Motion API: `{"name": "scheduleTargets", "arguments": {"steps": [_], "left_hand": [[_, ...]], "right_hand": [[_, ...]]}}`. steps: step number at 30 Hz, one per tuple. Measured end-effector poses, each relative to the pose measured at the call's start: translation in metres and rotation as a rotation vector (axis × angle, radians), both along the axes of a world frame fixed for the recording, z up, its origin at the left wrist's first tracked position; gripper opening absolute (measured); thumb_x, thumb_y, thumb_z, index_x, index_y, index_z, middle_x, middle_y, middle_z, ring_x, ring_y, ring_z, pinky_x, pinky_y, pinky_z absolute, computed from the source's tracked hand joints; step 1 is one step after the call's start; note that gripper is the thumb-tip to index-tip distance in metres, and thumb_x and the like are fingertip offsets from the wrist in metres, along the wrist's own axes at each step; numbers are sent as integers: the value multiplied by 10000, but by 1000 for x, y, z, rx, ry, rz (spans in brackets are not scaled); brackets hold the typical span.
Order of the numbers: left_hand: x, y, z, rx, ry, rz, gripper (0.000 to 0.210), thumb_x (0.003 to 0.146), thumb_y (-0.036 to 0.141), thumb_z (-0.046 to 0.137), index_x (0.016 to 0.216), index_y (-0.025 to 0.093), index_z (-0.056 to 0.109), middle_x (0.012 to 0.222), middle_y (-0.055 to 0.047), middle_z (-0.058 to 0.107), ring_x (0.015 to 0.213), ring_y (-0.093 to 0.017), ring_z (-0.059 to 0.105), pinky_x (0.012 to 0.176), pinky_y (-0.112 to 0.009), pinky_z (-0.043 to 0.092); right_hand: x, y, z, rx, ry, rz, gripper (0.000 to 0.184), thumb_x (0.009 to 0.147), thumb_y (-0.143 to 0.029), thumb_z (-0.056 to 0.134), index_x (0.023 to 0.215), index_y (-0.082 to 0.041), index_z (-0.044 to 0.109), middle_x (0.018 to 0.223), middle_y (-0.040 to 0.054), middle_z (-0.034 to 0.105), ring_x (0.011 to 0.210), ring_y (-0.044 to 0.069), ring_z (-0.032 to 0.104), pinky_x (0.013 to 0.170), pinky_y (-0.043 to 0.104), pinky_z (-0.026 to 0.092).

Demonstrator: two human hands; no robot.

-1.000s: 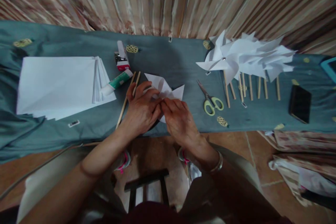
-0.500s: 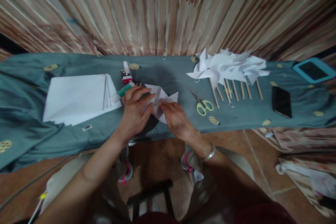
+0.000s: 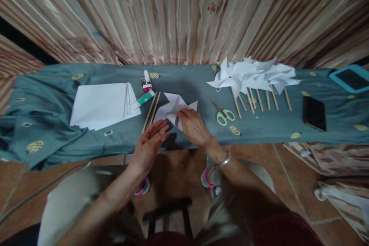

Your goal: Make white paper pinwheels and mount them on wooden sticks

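Note:
A white paper pinwheel [image 3: 169, 108] with folded blades lies at the middle of the cloth-covered table. My right hand [image 3: 195, 127] is closed on its centre, fingertips pressed together over the folds; the exact grip is hidden beneath them. My left hand [image 3: 150, 144] is off the paper, just in front of its left side, palm turned inward and fingers stretched out, holding nothing. Two thin wooden sticks [image 3: 151, 110] lie just left of the pinwheel. Beyond them rests a green and white glue stick [image 3: 143, 100].
A stack of white paper [image 3: 98, 103] lies at left, with a small red-and-white container [image 3: 146, 82] behind the glue. Scissors [image 3: 221, 113] with light green handles lie right of centre. Farther right are finished pinwheels on sticks [image 3: 253, 75], a black phone [image 3: 314, 113] and a blue-framed tablet [image 3: 350, 78].
My left hand has let go of the paper and drawn back toward me, uncovering the sticks and glue stick. My right hand stays on the pinwheel's centre. The view has shifted slightly.

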State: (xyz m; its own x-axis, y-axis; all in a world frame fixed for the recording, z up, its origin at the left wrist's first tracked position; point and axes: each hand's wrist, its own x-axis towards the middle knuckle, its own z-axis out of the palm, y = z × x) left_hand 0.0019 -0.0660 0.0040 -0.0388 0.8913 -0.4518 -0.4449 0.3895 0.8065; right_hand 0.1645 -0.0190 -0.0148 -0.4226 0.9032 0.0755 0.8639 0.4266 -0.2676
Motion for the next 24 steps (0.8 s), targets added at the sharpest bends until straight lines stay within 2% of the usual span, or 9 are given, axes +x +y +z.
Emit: {"name": "scheduleTargets", "arguments": {"steps": [4,6,9,13,17,24], "left_hand": [[5,5,5,-178,-198,72,184,762,108,629,943,142,635,1101,-119,685,1161,-220,600,1045,-381,426],[12,11,8,-205,-265,88,126,810,79,548,892,148,616,1045,-102,692,1091,-189,627,1023,-359,430],[25,19,12,-223,-315,128,147,845,66,492,799,174,580,888,-40,692,958,-140,645,970,-324,433],[38,26,14,-241,-308,180,187,841,56,490,743,189,577,777,8,675,864,-109,629,879,-267,425],[42,32,15,-213,-308,150,216,826,69,486,684,184,600,709,11,656,784,-104,621,813,-234,426],[42,36,9,-183,-343,157,118,758,79,556,743,196,557,730,15,672,755,-111,630,823,-257,441]], "right_hand": [[2,-1,-3,9,21,-6,363,928,-93,369,1212,-121,594,1232,138,602,1068,291,518,897,413,419],[3,-1,-4,14,33,-8,367,932,-95,361,1218,-120,590,1239,140,598,1066,287,520,898,410,420],[5,0,-6,12,54,-4,362,934,-95,357,1204,-117,598,1246,145,594,1065,280,525,912,404,419],[6,2,-5,-1,104,0,358,922,-87,370,1191,-128,603,1225,142,600,1074,270,527,923,401,424],[8,2,-4,-6,138,0,367,911,-79,373,1190,-123,607,1221,140,604,1072,274,530,930,410,428],[9,3,-4,6,188,2,373,917,-86,357,1183,-120,616,1228,145,608,1069,272,540,948,416,429]]}}
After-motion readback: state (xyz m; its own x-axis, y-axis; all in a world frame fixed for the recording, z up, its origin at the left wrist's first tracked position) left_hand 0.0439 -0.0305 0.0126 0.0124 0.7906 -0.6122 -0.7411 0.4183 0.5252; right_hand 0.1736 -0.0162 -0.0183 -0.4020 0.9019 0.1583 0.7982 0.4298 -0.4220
